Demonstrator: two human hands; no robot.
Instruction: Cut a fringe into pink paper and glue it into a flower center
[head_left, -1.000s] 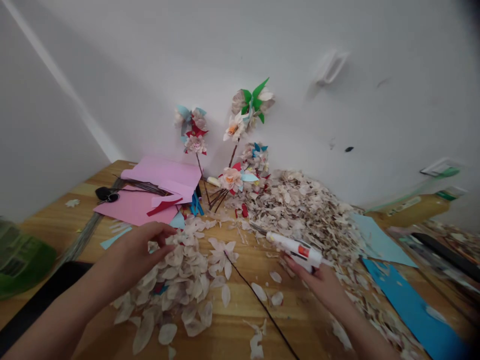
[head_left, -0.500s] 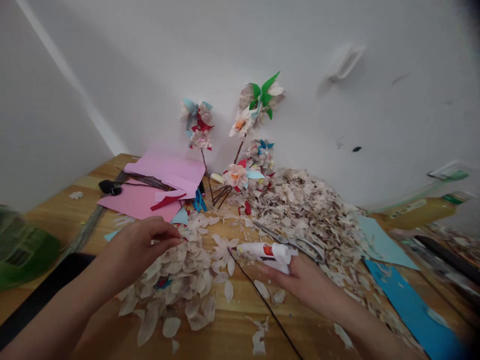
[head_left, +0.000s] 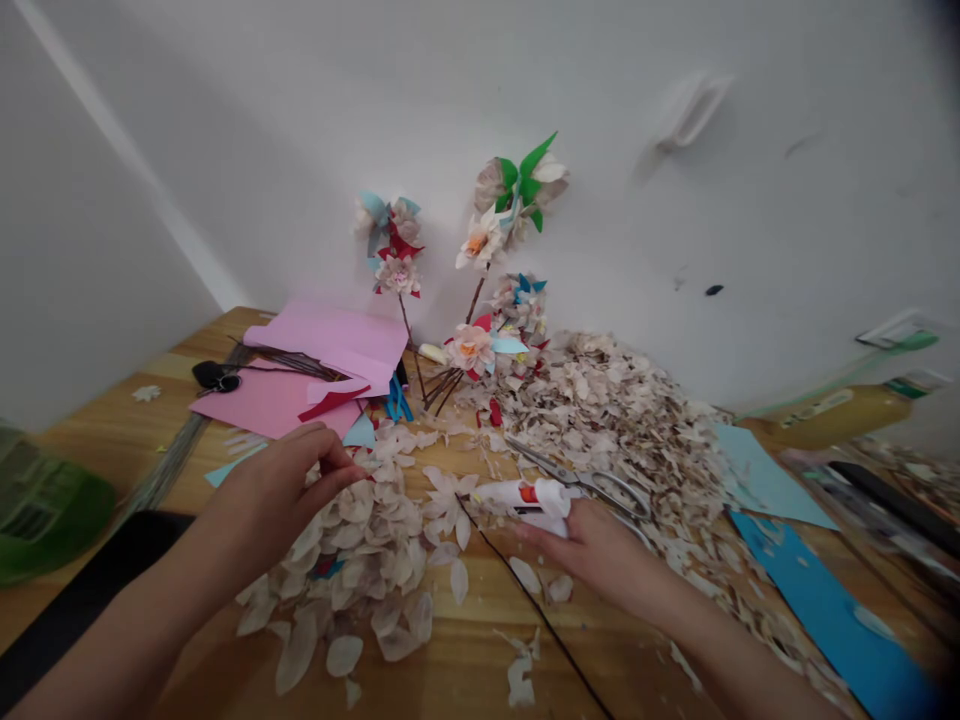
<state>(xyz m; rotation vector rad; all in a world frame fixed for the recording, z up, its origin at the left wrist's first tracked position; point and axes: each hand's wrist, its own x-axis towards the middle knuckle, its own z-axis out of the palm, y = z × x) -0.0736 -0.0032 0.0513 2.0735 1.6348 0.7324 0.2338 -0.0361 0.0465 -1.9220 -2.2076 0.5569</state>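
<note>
My left hand (head_left: 289, 490) hovers at the upper left of a loose pile of pale petals (head_left: 367, 545). Its thumb and fingers are pinched together; whatever they hold is too small to make out. In my right hand (head_left: 596, 550) is a white glue gun (head_left: 517, 500) with an orange-red patch, its tip pointing left. That tip is at the right side of a pale petal flower (head_left: 444, 498) lying flat on the wooden table (head_left: 465, 670). From the flower a thin dark line (head_left: 525, 595), a stem or cord, runs toward the bottom edge.
Scissors (head_left: 581, 480) lie behind my right hand, against a large heap of petals (head_left: 622, 410). Finished flowers on twigs (head_left: 472, 345) lean at the wall. Pink paper (head_left: 262, 400) is at back left, a green bottle (head_left: 49, 510) far left, blue card (head_left: 817, 610) at right.
The glue gun has shifted and turned slightly in my right hand, its tip staying by the flower. My left hand stays pinched in nearly the same place. The view has moved slightly.
</note>
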